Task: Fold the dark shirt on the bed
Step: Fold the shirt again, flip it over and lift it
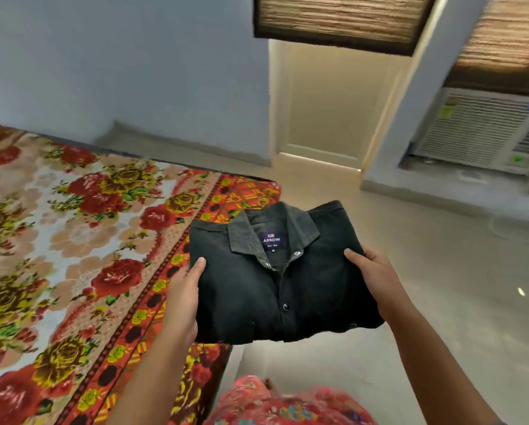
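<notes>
The dark shirt (257,289) is folded into a neat rectangle, collar up, with a navy label showing inside the neck. It is held in the air past the bed's right edge, over the floor. My left hand (183,299) grips its left side, thumb on top. My right hand (375,277) grips its right side the same way. The bed (73,240) lies to the left under a floral spread in red, yellow and cream.
Pale floor (441,286) stretches to the right and ahead. A doorway (333,111) opens in the far wall. An air cooler unit (483,130) sits on a ledge at right. My red patterned clothing (287,403) shows at the bottom.
</notes>
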